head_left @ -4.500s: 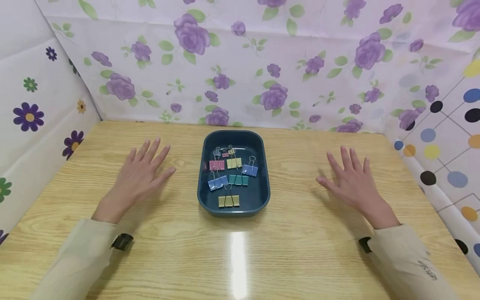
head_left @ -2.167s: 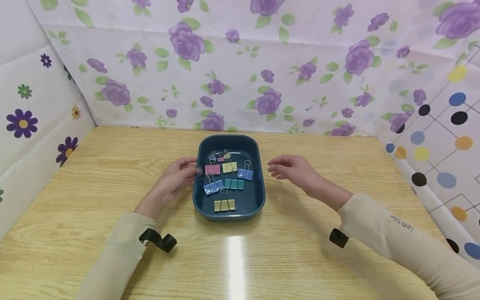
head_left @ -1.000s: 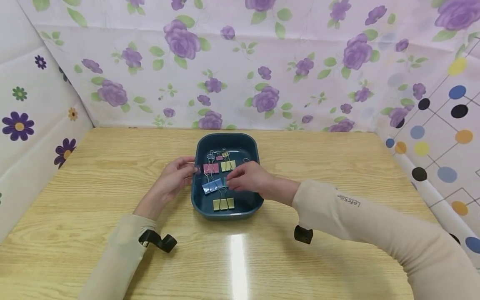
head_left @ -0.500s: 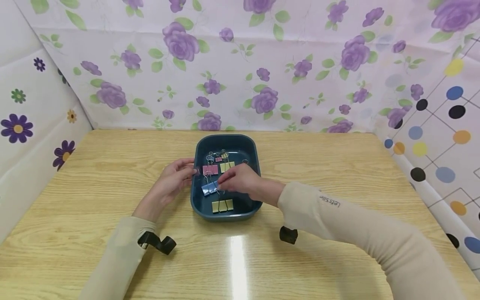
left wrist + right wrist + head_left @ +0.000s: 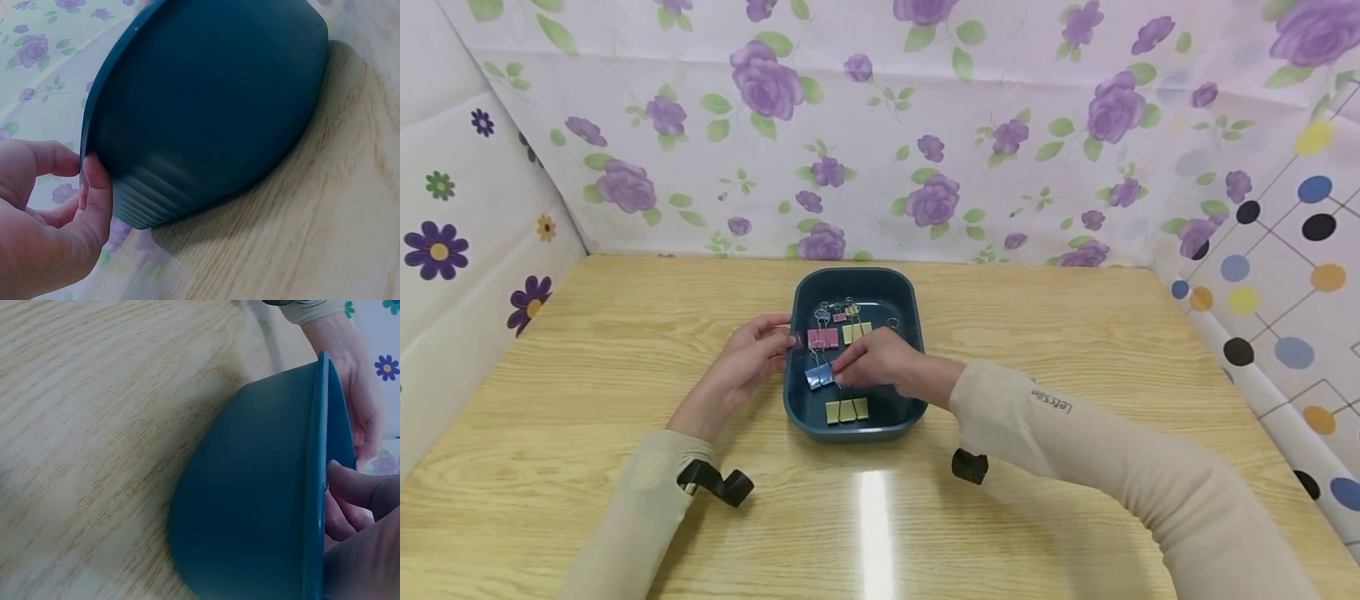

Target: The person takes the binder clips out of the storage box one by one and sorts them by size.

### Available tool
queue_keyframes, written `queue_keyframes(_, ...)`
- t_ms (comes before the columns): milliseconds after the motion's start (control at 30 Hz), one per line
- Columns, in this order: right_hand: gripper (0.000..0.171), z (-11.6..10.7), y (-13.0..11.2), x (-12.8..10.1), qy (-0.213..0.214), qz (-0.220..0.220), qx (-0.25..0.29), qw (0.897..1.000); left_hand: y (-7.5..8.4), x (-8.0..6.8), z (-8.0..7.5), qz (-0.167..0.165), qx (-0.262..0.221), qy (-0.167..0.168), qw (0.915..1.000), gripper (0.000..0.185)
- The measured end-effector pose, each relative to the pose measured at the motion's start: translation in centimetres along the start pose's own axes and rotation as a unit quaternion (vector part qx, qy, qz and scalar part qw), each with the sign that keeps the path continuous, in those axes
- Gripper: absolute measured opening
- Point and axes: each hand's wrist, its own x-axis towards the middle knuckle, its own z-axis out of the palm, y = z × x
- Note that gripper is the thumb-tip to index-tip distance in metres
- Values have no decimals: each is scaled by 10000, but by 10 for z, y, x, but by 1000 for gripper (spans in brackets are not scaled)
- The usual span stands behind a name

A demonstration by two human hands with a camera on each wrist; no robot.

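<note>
A dark blue-green plastic tray (image 5: 794,417) with rounded corners stands on the wooden table, holding several coloured binder clips. My left hand (image 5: 751,358) pinches its left rim; in the left wrist view the thumb and fingers (image 5: 97,194) lie on either side of the rim. My right hand (image 5: 880,360) reaches over the right side into the tray, its fingertips pinching the right end of a blue binder clip (image 5: 818,377). Nearby lie a gold clip (image 5: 847,411), a pink clip (image 5: 822,337) and a pale yellow clip (image 5: 855,333). The tray wall hides part of the right fingers in the right wrist view.
Smaller clips, such as a small pink one (image 5: 839,317), lie toward the tray's far end. A wire handle (image 5: 892,323) shows behind my right hand. Flowered cloth (image 5: 955,125) hangs behind the wooden table (image 5: 1037,333), with patterned sheets at both sides.
Both hands came in from beside the tray. The left took hold of its rim; the right reached inside, passed over the teal clip, and shifted left to the blue clip.
</note>
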Motion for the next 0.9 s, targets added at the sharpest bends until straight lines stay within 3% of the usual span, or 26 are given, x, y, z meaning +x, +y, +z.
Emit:
queue_keyframes(400, 13, 4, 5, -1, -166, 84, 295, 9994, -1, 1, -1, 28, -55, -17, 10000, 47)
queue_keyframes(900, 14, -5, -2, -3, -216, -277, 33, 9994, -1, 1, -2, -23, 95, 11, 10000, 46)
